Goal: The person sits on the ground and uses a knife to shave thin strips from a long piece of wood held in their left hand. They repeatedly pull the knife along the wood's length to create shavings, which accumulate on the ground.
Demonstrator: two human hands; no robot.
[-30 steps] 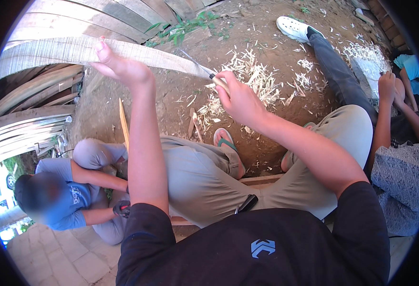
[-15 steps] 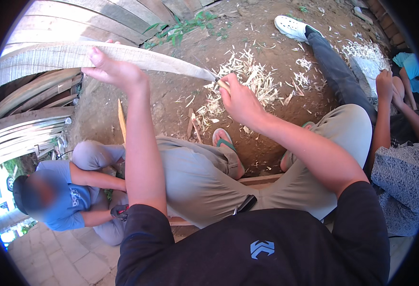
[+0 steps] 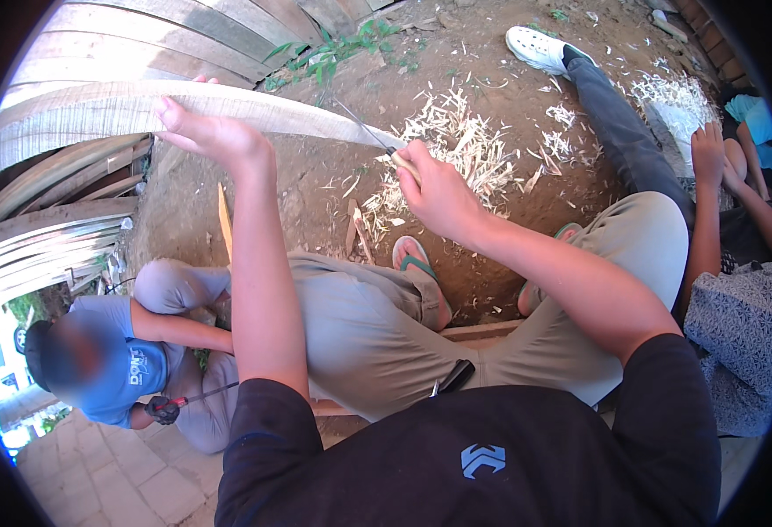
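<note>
A long, curved board of pale wood [image 3: 289, 112] runs from the far left and narrows to a tip near the middle. My left hand [image 3: 206, 132] is closed round it, thumb on the near face and fingertips just showing beyond the far edge. My right hand [image 3: 443, 193] grips the pale wooden handle [image 3: 403, 165] of a thin-bladed tool. Its narrow dark blade [image 3: 364, 127] slants up and left across the board's tip. Whether it is a knife or a file I cannot tell.
Wood shavings [image 3: 460, 145] lie heaped on the dirt beyond my feet. Stacked boards [image 3: 47, 255] stand at left. A person in a blue shirt [image 3: 109, 351] sits at my left, gripping a red-handled tool [image 3: 175, 401]. Another person's leg [image 3: 619, 123] stretches out at right.
The blade has swung away from the board's end and now shows at length, angled up and left. My right hand has shifted slightly left. The left neighbour's gloved hand has drawn back left.
</note>
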